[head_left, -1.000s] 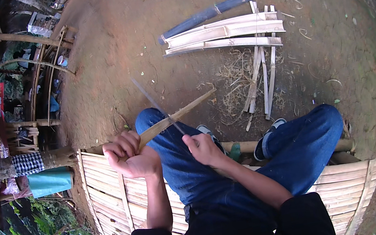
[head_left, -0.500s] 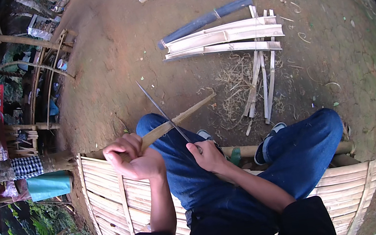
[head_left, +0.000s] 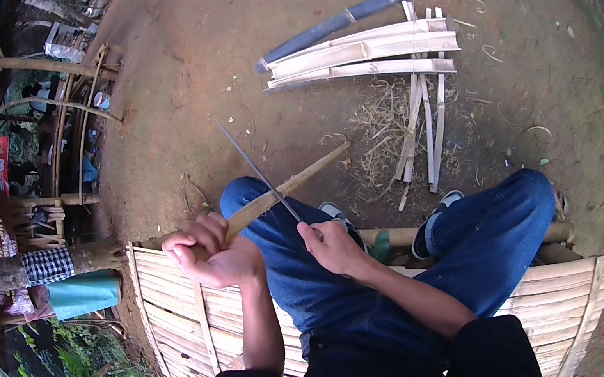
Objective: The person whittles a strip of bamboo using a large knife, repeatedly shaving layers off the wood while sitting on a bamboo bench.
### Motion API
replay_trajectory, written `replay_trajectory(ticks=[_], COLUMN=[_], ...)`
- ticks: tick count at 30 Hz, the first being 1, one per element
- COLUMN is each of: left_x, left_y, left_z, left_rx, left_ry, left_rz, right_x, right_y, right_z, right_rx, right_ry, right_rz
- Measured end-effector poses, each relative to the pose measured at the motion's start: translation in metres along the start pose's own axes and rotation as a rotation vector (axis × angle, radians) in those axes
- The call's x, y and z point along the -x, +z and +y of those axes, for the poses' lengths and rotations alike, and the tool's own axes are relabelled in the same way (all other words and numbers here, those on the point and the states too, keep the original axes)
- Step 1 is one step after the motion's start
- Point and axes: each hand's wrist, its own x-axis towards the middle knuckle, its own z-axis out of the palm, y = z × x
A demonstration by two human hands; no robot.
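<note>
My left hand (head_left: 211, 252) is closed around the near end of a flat, pale bamboo strip (head_left: 247, 214). The strip slants up and to the right over my left knee, its far end narrow and ragged. In my right hand (head_left: 334, 248) is the handle of a knife, mostly hidden by the fingers. The long, thin knife blade (head_left: 252, 165) points up and to the left. It crosses the strip in this view, near the strip's middle; whether the edge bites into it I cannot make out.
On the bare soil ahead lie split bamboo halves (head_left: 367, 51), a dark bamboo piece (head_left: 328, 26), narrow slats (head_left: 438, 131) and curled shavings (head_left: 379, 129). Beneath me is a slatted bamboo bench (head_left: 174, 303). A post with a checked cloth (head_left: 47, 266) stands at the left.
Both hands, the strip and the knife keep nearly the same places. The view has shifted slightly, and the knife blade still lies across the strip.
</note>
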Motion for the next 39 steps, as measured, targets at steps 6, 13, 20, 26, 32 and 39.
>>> replay_trajectory(ticks=[6, 13, 20, 26, 32, 39], left_x=[0.018, 0.010, 0.026, 0.002, 0.010, 0.014], left_y=[0.016, 0.013, 0.028, 0.025, 0.026, 0.032], left_z=[0.004, 0.001, 0.004, -0.006, -0.004, 0.001], left_rx=[0.069, 0.015, 0.077, 0.047, 0.033, -0.024], left_ry=[-0.035, -0.003, -0.062, -0.020, -0.015, -0.028], left_rz=[-0.135, -0.121, -0.225, -0.123, -0.133, -0.141], right_x=[0.001, -0.012, -0.003, -0.017, 0.001, -0.021], right_y=[-0.003, -0.014, -0.004, -0.012, -0.008, -0.014], right_z=[-0.009, 0.000, 0.005, 0.019, -0.017, 0.018], right_rx=[0.034, 0.130, 0.041, 0.139, 0.007, 0.163], right_ry=[-0.352, -0.076, -0.391, -0.073, -0.317, 0.015], right_rz=[-0.018, 0.103, 0.224, 0.150, 0.045, 0.174])
